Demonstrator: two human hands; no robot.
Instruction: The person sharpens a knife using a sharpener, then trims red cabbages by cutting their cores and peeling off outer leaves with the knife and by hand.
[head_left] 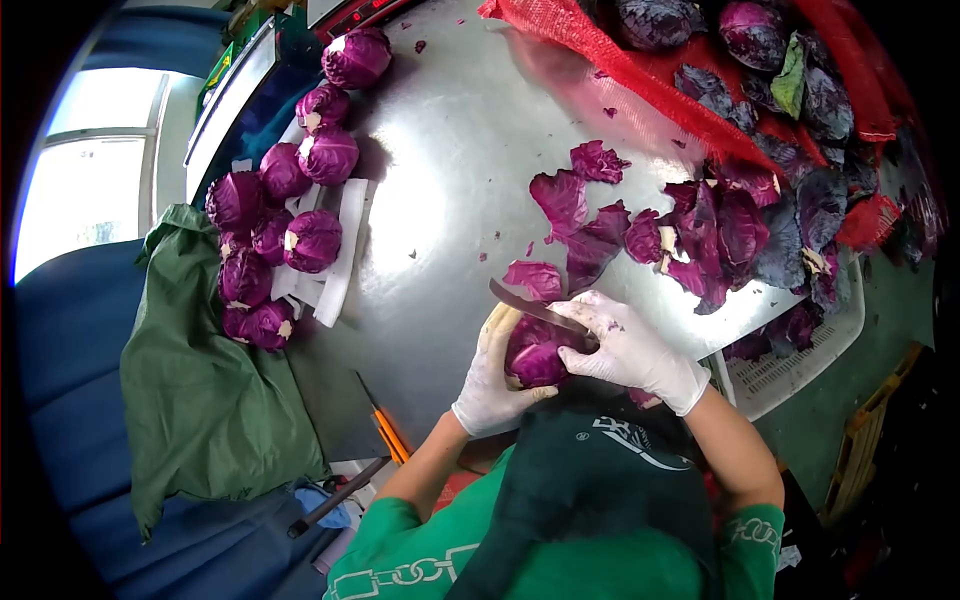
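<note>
Both my hands wear white gloves and meet at the table's near edge. My left hand (487,378) wraps round the left side of a red cabbage (534,358). On its other side, my right hand (632,352) grips a knife (532,308), its curved dark blade lying across the top of the cabbage and pointing left. The right thumb presses on the cabbage, and the knife's handle is mostly hidden in the fingers. Just beyond the blade lies a loose purple leaf (535,279).
Several trimmed cabbages (312,241) are grouped at the left of the metal table (430,200). Cut leaves (715,235) lie at right, near a red mesh sack (640,75) of untrimmed heads. A white crate (850,320) stands below. An orange-handled tool (390,435) lies near the left forearm.
</note>
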